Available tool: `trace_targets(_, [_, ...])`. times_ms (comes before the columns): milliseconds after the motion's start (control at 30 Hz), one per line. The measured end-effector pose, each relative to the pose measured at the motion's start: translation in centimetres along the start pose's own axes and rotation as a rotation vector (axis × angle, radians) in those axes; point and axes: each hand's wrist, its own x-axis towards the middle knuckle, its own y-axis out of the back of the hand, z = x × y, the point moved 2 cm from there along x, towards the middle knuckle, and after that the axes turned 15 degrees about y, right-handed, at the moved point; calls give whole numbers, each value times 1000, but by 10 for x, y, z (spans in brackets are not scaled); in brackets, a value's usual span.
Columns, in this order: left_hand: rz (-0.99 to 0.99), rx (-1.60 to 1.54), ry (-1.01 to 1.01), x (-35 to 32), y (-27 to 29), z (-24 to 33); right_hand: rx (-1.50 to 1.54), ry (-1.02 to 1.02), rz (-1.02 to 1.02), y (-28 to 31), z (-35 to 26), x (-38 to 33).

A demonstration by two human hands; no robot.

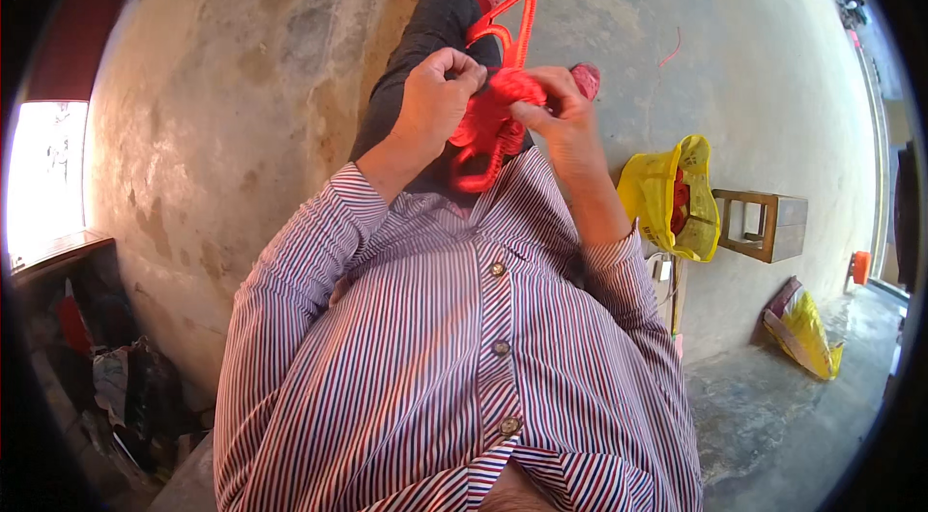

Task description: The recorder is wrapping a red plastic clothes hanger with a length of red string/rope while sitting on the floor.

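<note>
My right hand (565, 116) grips a bunched piece of bright red knotted cord (517, 87) between thumb and fingers. Loops of the cord stick up beyond the hands, and more hang down over my lap. Close beside it, my left hand (435, 96) has its thumb and forefinger pressed together. Whatever that pinch may hold is too small to make out. Both hands are raised above my dark trousers (411, 58), and parts of the red cord lie hidden behind the fingers.
To the right are a yellow plastic basket (698, 207) with red material inside and a small wooden stool (788, 227). A yellow bag (810, 338) lies on the floor further right. Beyond my hands a thin red strand (672, 50) shows. Dark clutter (145, 386) fills the lower left.
</note>
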Motion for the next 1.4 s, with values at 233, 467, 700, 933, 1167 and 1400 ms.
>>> trace_targets(233, [97,339,-166,-10,-13,7,552,-53,541,50,-16,9])
trace_targets(467, [223,983,-816,-41,-36,23,860,89,786,148,-27,4])
trace_targets(700, [129,1060,-718,-43,-40,28,1027,148,862,181,-20,-34])
trace_targets(933, [62,462,-360,-5,-22,-16,472,-326,309,49,-1,-35])
trace_targets(1167, [10,605,-376,7,-31,-35,532,-506,166,49,10,-29])
trace_targets(1400, [-153,343,173,13,-53,-45,235,-459,80,57,-10,-54])
